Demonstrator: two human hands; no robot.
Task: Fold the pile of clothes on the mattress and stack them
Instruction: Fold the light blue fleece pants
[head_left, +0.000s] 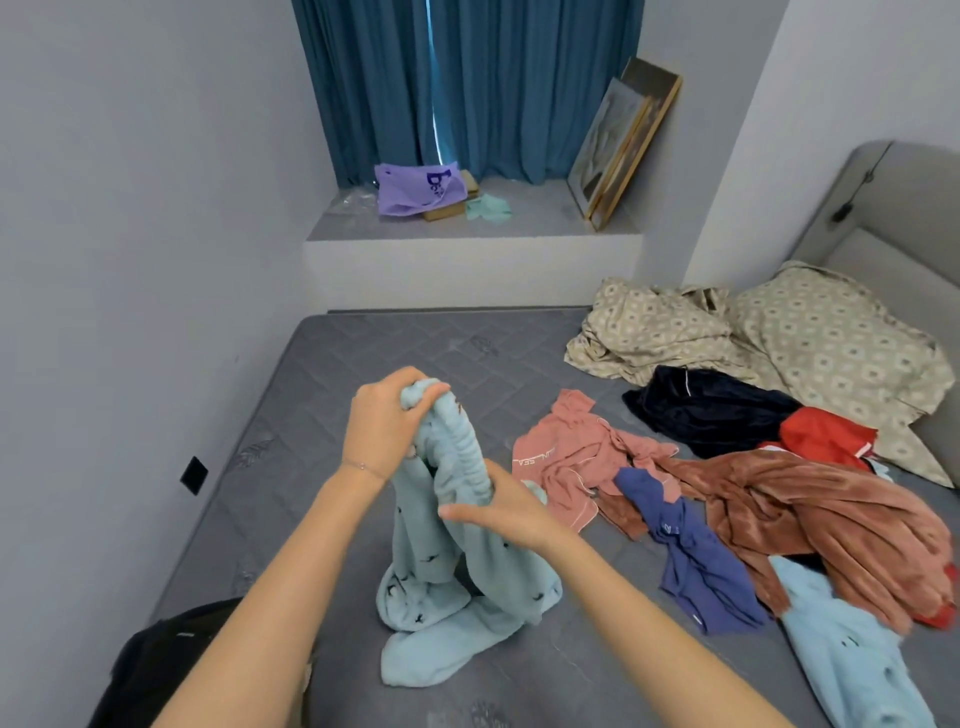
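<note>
The fingers (422, 385) of the left hand (379, 421) are curled tight around the top end of a light blue fleece garment (457, 582) and hold it up. The fingers (454, 512) of the right hand (511, 514) close around the bunched cloth lower down, just below the left hand. The garment hangs from both hands, and its lower part lies crumpled on the grey quilted mattress (395, 348), in front of the person and to the left of the other clothes.

The pile lies loose on the mattress at the right, nothing in it folded: a pink top (566, 452), a blue-violet garment (696, 561), a rust-brown fleece piece (810, 499), a dark navy garment (711, 410), a red garment (826, 431) and a second light blue fleece piece (852, 649) near the right lower corner. Behind them are crumpled beige patterned bedding (649, 332) and a pillow (831, 338) in the same pattern, against a grey padded headboard (893, 208).

The mattress reaches the pale wall on the left, where a black socket plate (193, 474) sits low. At the far end there is a window ledge (467, 234) with closed teal curtains (493, 88); on it lie a purple bag (415, 189) and framed pictures (623, 145) that lean on the side wall.
</note>
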